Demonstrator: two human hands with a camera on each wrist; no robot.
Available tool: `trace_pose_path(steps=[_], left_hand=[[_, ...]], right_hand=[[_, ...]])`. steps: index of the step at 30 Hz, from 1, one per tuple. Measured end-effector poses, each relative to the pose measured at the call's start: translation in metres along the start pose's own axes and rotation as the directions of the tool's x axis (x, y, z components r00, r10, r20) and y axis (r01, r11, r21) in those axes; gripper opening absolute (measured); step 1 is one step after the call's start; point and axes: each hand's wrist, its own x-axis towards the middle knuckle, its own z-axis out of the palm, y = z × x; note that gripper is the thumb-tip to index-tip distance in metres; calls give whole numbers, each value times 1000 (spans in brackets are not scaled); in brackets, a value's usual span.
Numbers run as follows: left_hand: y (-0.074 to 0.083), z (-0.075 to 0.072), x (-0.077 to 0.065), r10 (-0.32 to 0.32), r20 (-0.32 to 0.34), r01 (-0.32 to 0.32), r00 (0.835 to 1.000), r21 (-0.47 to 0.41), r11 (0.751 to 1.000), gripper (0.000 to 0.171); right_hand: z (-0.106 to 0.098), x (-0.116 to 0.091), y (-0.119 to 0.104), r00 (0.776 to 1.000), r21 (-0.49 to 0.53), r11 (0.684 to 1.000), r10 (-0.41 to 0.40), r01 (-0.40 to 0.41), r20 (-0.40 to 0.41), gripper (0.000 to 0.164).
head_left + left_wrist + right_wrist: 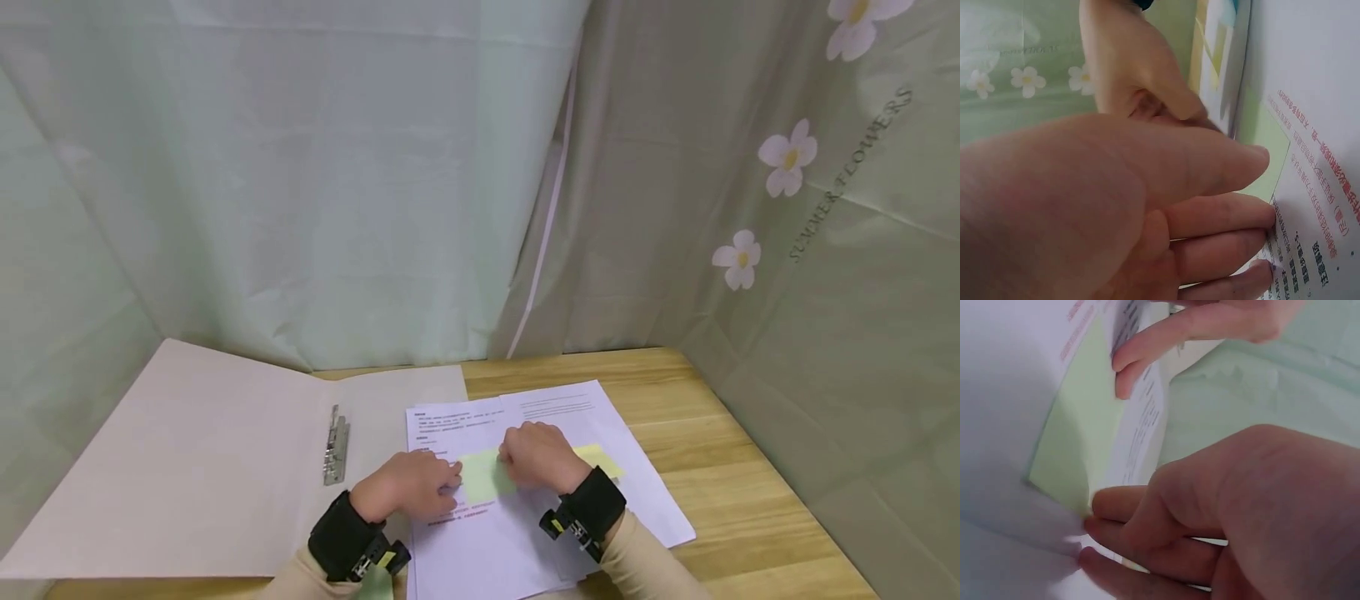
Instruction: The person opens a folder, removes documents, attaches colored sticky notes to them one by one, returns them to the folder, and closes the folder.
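A pale green sticky note [481, 477] lies on the printed sheets [450, 550], with one end between my two hands. My left hand [420, 483] rests on the paper at its left edge, fingers extended and their tips [1260, 209] right at the note and the print. At the opposite edge, my right hand [542, 457] has its fingers bent and pinches the note's corner, where the fingertips [1100, 503] meet it. A yellow sticky note [600, 460] lies partly hidden behind the right hand.
Left of the sheets an open white folder [180, 467] with a metal clip [337, 450] lies on the wooden table [750, 492]. Another green piece [375, 586] shows under the left wrist. Curtains [375, 183] hang behind and beside the table.
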Motion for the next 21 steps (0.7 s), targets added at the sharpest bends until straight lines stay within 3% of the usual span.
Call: trace_pose_path(steps=[3,6,11,12,15,17,21], left_hand=[[2,-2,1,-23,26,23,999,-8,1000,50],[10,-8,-1,-50,44,50,998,0,999,47],[15,-13,-3,-52,54,52,997,-5,999,37],[13,-12,-2,-44,54,45,998,-13,999,35],[7,-7,1,-43,54,45,998,-29,999,30],[2,-4,4,-40,50,42,998,-29,999,26],[-2,1,8,36,-49,-37,998,-27,999,24]], right_hand=[[0,0,-6,999,-55,998,-41,41,-2,14],[2,0,-14,994,-127,986,-104,107,35,32],[2,-5,-18,989,-201,971,-110,129,104,8],[1,-6,-15,990,-191,975,-94,112,101,12],[-2,-6,-4,997,-135,990,-19,30,81,27],[10,-1,13,998,-119,993,-19,25,53,32],[54,20,52,997,-149,986,-70,71,10,29]])
